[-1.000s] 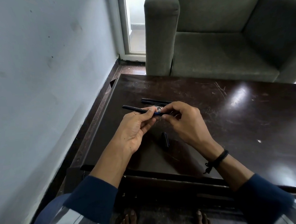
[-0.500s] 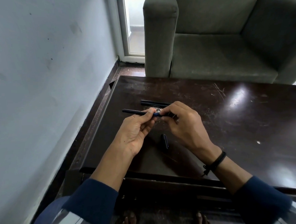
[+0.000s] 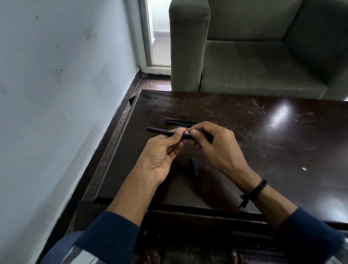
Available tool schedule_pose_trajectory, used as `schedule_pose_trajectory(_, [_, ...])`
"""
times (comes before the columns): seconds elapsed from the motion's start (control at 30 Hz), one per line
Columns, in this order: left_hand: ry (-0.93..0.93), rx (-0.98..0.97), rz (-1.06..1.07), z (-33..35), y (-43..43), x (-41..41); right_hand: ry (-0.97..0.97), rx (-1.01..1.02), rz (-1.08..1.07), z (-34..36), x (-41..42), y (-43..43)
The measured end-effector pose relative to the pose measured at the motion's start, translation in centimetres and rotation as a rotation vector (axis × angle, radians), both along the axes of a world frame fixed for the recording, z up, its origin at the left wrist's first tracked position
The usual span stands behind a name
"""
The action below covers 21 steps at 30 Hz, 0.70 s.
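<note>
To the left stood the pale blue painted wall (image 3: 46, 98), and beside it one dark brown, scratched wooden table (image 3: 290, 146). Above the table's left part, the person's left hand (image 3: 160, 152) pinched one slim black pen barrel (image 3: 161, 132) between its thumb and curled fingers, with the barrel's free end pointing left. Just beyond the hands, two long black pens (image 3: 180, 122) lay side by side on the tabletop. One short black pen cap (image 3: 193, 166) lay on the table between the wrists, touching neither. The right hand (image 3: 216, 147) grasped the other end of the same barrel, its thumb tip close to the left thumb. One black cord wristband (image 3: 256, 188) circled the right wrist. Behind the table stood one grey-green fabric armchair (image 3: 256, 57).
</note>
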<state>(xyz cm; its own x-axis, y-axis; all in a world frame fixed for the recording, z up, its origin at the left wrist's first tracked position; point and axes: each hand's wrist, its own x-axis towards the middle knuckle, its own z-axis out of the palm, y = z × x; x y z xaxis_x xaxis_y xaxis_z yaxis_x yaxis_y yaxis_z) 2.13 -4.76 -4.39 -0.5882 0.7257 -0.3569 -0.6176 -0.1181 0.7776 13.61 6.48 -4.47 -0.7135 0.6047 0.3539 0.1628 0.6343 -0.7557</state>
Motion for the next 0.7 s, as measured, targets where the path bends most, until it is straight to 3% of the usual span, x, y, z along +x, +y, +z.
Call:
schedule_pose_trajectory(0.47, [0.017,-0.02,0.003,-0.49,0.24,-0.15,-0.149,-0.048,-0.002,0.02,-0.01,0.09])
schedule_pose_trajectory(0.7, [0.022,-0.027,-0.017,-0.5,0.25,-0.12,-0.099,-0.051,-0.016,-0.29,-0.17,0.06])
